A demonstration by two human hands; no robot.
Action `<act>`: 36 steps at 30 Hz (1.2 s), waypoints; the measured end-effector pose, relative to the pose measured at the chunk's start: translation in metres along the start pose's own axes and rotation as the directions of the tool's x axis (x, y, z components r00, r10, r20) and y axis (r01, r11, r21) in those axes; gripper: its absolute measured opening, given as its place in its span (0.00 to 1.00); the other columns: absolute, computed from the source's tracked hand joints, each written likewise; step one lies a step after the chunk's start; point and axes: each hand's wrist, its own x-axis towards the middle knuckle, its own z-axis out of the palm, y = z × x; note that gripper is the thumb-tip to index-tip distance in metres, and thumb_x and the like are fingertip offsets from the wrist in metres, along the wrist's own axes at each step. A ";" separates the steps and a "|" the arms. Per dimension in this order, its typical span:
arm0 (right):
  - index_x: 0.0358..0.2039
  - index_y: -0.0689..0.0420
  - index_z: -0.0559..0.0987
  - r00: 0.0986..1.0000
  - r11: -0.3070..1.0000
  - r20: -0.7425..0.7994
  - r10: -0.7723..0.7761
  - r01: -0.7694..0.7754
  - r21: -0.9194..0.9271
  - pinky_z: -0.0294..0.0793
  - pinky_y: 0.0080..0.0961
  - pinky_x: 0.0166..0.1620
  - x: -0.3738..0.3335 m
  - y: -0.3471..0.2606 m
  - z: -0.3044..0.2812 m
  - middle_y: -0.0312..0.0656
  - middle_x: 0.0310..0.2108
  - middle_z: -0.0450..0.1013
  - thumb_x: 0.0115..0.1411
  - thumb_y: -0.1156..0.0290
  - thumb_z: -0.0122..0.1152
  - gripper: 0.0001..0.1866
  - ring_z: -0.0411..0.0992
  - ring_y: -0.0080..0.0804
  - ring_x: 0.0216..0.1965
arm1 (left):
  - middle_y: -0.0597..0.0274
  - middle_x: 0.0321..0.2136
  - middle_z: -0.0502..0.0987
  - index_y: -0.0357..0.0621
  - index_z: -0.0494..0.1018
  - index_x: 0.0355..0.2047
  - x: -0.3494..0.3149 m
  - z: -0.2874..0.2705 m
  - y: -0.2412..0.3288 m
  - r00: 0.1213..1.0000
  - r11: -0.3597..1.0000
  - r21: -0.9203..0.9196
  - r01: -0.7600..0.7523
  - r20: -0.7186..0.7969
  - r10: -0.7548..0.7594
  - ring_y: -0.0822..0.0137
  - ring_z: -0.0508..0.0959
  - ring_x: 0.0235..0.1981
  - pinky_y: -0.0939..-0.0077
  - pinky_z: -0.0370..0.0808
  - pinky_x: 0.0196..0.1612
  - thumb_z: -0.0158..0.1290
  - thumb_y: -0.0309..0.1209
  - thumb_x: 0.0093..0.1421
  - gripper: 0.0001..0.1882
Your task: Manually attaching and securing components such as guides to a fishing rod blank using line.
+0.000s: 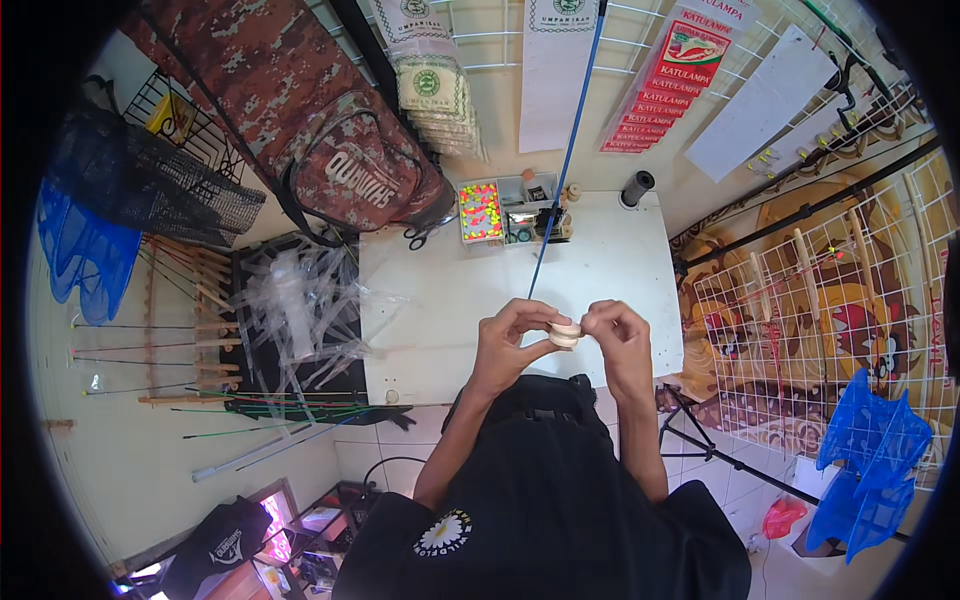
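Observation:
My left hand (510,345) grips a small pale round spool (563,342) between thumb and fingers, above the front part of the white table (450,350). The spool has two light discs with a groove between them. Close against its right side, my right hand (622,340) is closed with thumb and fingertips pinched together. Whatever lies in that pinch is too small to make out. A thin blue fishing rod (568,160) slants down from the wall, and its lower end stops just behind my left hand.
At the table's back stand a box of bright floats (481,212), a tray of small items (522,232) and a dark cylinder (637,187). Scissors (417,238) lie beside a camouflage rod bag (355,165). Clear plastic wrappers (305,310) pile at the left. Wire racks (770,330) line the right.

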 end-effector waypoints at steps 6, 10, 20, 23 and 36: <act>0.40 0.66 0.79 0.896 0.936 -0.411 -0.166 0.011 -0.353 0.74 0.22 0.42 0.013 0.015 -0.002 0.45 0.34 0.78 0.63 0.77 0.55 0.08 0.77 0.27 0.34 | 0.52 0.38 0.80 0.35 0.73 0.41 0.001 -0.003 -0.002 1.000 0.999 -0.034 0.014 -0.011 -0.015 0.64 0.81 0.43 0.69 0.78 0.50 0.64 0.17 0.49 0.18; 0.39 0.65 0.80 0.985 0.995 -0.159 0.073 -0.083 -0.057 0.73 0.25 0.44 0.001 0.010 -0.016 0.46 0.35 0.78 0.60 0.80 0.57 0.08 0.76 0.28 0.37 | 0.53 0.38 0.81 0.36 0.75 0.40 0.000 -0.006 -0.001 1.000 1.000 -0.004 0.025 -0.010 -0.025 0.64 0.81 0.43 0.69 0.77 0.50 0.64 0.18 0.49 0.16; 0.34 0.64 0.82 0.991 0.999 0.131 0.036 -0.032 -0.033 0.70 0.24 0.44 0.002 -0.007 0.001 0.42 0.34 0.75 0.55 0.79 0.65 0.06 0.73 0.27 0.37 | 0.55 0.38 0.81 0.36 0.76 0.39 -0.001 -0.007 0.002 0.999 0.999 0.027 0.036 0.027 -0.037 0.65 0.81 0.43 0.70 0.77 0.49 0.64 0.19 0.49 0.15; 0.34 0.65 0.81 0.985 0.986 0.072 0.159 -0.162 0.045 0.71 0.22 0.43 0.008 0.002 -0.006 0.42 0.32 0.76 0.58 0.77 0.63 0.06 0.74 0.25 0.35 | 0.55 0.38 0.81 0.36 0.77 0.39 -0.001 -0.005 0.002 0.998 0.999 0.018 0.042 0.043 -0.043 0.65 0.81 0.43 0.70 0.77 0.49 0.64 0.19 0.49 0.15; 0.36 0.49 0.86 0.913 0.795 0.255 -0.317 0.403 -0.453 0.69 0.33 0.52 0.001 -0.022 -0.007 0.47 0.49 0.74 0.52 0.89 0.49 0.22 0.69 0.39 0.51 | 0.56 0.38 0.82 0.35 0.77 0.39 -0.001 -0.007 0.002 0.999 0.997 0.052 0.051 0.010 -0.052 0.67 0.81 0.43 0.72 0.75 0.50 0.64 0.19 0.49 0.15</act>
